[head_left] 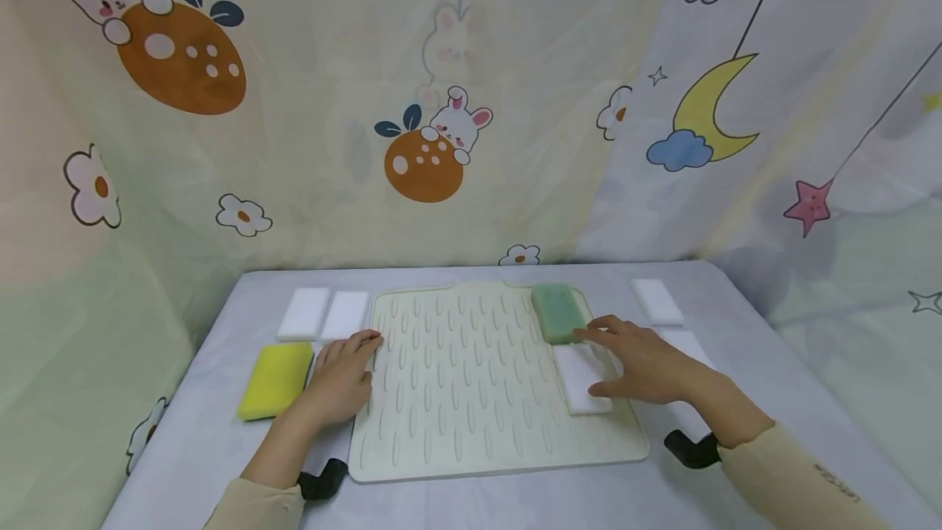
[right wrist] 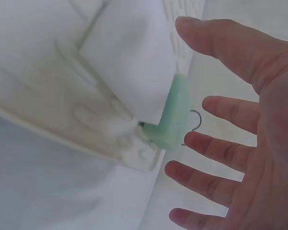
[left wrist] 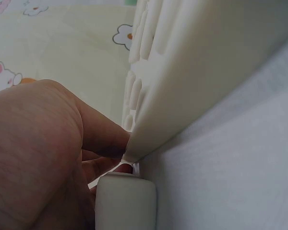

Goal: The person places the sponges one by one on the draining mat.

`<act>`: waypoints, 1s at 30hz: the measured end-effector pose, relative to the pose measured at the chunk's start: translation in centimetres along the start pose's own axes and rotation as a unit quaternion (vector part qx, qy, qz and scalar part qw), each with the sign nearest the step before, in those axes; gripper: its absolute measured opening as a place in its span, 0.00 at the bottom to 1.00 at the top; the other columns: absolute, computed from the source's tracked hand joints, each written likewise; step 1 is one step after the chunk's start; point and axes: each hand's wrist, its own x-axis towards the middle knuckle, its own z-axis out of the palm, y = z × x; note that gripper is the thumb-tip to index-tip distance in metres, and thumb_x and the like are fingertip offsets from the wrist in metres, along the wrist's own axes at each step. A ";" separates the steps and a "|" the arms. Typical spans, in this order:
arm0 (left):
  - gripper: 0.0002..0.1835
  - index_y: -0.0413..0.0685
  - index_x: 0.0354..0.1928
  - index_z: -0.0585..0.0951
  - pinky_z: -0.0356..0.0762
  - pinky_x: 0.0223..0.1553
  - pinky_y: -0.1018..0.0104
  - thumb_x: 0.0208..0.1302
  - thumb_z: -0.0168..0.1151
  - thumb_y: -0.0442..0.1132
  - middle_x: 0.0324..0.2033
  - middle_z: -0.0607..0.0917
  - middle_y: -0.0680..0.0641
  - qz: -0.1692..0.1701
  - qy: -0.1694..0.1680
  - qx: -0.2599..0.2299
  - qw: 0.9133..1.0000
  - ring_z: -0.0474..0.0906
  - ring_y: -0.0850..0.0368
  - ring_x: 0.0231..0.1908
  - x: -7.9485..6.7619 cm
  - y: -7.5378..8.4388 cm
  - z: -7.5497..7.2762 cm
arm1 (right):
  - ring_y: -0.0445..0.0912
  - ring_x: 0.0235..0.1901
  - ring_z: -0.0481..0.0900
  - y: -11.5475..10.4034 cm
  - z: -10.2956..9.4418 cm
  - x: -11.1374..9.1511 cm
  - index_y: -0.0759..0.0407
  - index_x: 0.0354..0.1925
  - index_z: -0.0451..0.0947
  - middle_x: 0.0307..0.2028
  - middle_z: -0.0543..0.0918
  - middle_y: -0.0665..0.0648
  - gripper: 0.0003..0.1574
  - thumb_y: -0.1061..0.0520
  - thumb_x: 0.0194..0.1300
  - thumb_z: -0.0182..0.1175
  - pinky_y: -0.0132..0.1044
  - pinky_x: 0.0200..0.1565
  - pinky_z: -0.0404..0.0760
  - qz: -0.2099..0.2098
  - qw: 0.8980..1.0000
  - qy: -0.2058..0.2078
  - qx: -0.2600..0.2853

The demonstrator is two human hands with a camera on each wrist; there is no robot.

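Note:
A cream ribbed mat (head_left: 471, 464) lies on the table, its surface covered with raised oval ridges. My left hand (head_left: 340, 376) rests at its left edge; in the left wrist view the fingers (left wrist: 105, 136) touch that edge. Over the right side of the mat, my right hand (head_left: 648, 362) is spread around a white sponge block (head_left: 577, 379) without gripping it. Just behind that block, a green sponge (head_left: 557, 313) lies at the mat's far right corner. The right wrist view shows the fingers (right wrist: 221, 148) apart, with the white block (right wrist: 134, 57) beyond them.
Left of the mat are a yellow sponge (head_left: 275, 381) and two white blocks, one (head_left: 303, 313) beside the other (head_left: 344, 315). More white blocks (head_left: 657, 302) lie to the right, one partly hidden by my right arm. A patterned curtain (head_left: 316, 145) hangs behind the table.

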 end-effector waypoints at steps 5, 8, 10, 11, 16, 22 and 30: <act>0.30 0.38 0.75 0.69 0.48 0.73 0.36 0.70 0.51 0.29 0.75 0.67 0.40 0.001 0.002 0.001 1.000 0.60 0.35 0.71 0.0 0.1 0.0 | 0.61 0.62 0.77 1.2 -0.5 -0.4 0.48 0.76 0.67 0.69 0.71 0.60 0.53 0.36 0.59 0.74 0.63 0.58 0.78 0.003 1.000 0.006 -0.007; 0.30 0.39 0.75 0.69 0.49 0.72 0.36 0.70 0.51 0.29 0.75 0.67 0.40 0.002 0.002 0.001 1.000 0.61 0.35 0.70 -0.1 0.1 -0.1 | 0.63 0.62 0.77 1.8 -1.0 -0.6 0.49 0.76 0.67 0.69 0.71 0.62 0.54 0.37 0.58 0.75 0.65 0.57 0.77 0.007 1.000 0.010 -0.013; 0.30 0.39 0.75 0.69 0.49 0.72 0.36 0.70 0.51 0.29 0.75 0.67 0.40 0.002 0.002 0.003 1.000 0.61 0.35 0.70 -0.1 0.1 -0.1 | 0.63 0.63 0.76 2.2 -1.2 -0.8 0.49 0.76 0.67 0.69 0.71 0.62 0.53 0.39 0.58 0.76 0.65 0.57 0.77 0.014 1.000 0.013 -0.012; 0.30 0.39 0.75 0.69 0.49 0.72 0.36 0.70 0.51 0.29 0.75 0.67 0.40 0.002 0.002 0.004 1.000 0.61 0.35 0.70 -0.1 0.1 -0.1 | 0.63 0.63 0.76 2.4 -1.4 -0.9 0.50 0.76 0.67 0.69 0.71 0.62 0.53 0.40 0.58 0.76 0.65 0.57 0.77 0.016 1.000 0.015 -0.010; 0.30 0.38 0.75 0.69 0.49 0.72 0.35 0.70 0.50 0.29 0.75 0.67 0.39 0.004 0.003 0.006 1.000 0.61 0.35 0.70 -0.1 0.1 -0.2 | 0.64 0.64 0.75 3.7 -2.0 -1.5 0.51 0.76 0.66 0.69 0.70 0.63 0.54 0.43 0.57 0.77 0.65 0.57 0.78 0.033 0.999 0.015 -0.002; 0.30 0.38 0.74 0.69 0.49 0.72 0.35 0.70 0.51 0.28 0.75 0.67 0.39 0.007 0.005 0.004 1.000 0.61 0.34 0.70 -0.2 0.2 -0.2 | 0.67 0.64 0.74 5.1 -2.5 -1.9 0.51 0.76 0.66 0.70 0.70 0.65 0.55 0.46 0.55 0.78 0.67 0.56 0.77 0.052 0.999 0.006 0.005; 0.30 0.38 0.75 0.69 0.48 0.73 0.36 0.70 0.52 0.29 0.75 0.67 0.39 0.006 0.007 0.004 1.000 0.61 0.35 0.70 0.1 0.1 0.1 | 0.70 0.65 0.72 6.9 -2.6 -2.5 0.53 0.76 0.67 0.69 0.69 0.69 0.57 0.49 0.51 0.80 0.67 0.54 0.78 0.066 0.998 -0.004 0.024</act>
